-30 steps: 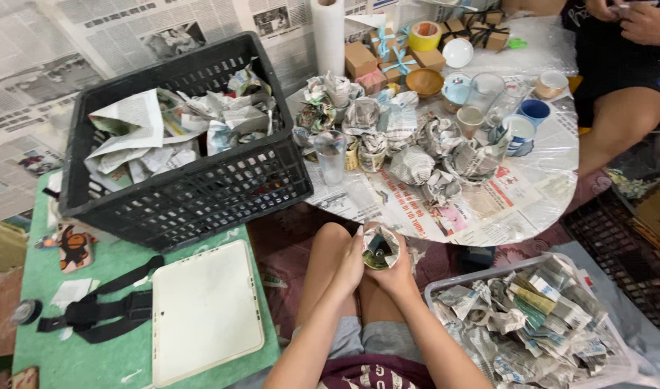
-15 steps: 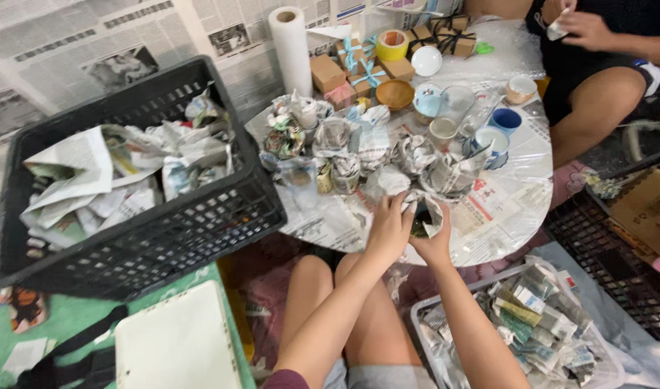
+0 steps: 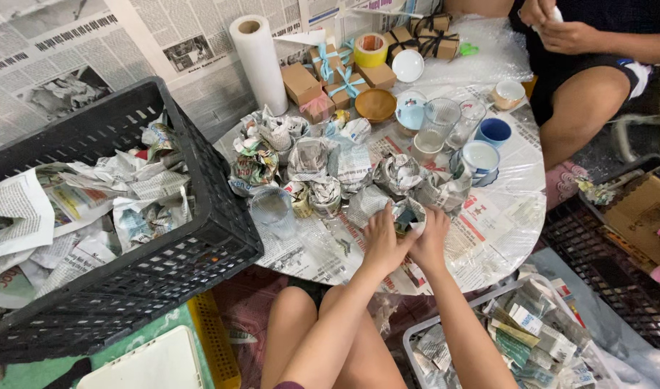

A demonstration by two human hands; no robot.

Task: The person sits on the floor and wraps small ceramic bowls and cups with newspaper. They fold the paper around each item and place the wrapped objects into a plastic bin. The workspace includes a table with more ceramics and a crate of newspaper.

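A black crate point(image 3: 164, 238) of crumpled paper is sitting left of the round table point(image 3: 503, 216) — the table is carrying wrapped cups. At its near edge, the left hand point(image 3: 382, 241) and right hand point(image 3: 432, 236) are together gripping a bundle point(image 3: 407, 215) — small, wrapped in crumpled newspaper, its top gaping open.

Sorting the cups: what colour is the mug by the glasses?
Blue mug, white inside; the head view shows it best.
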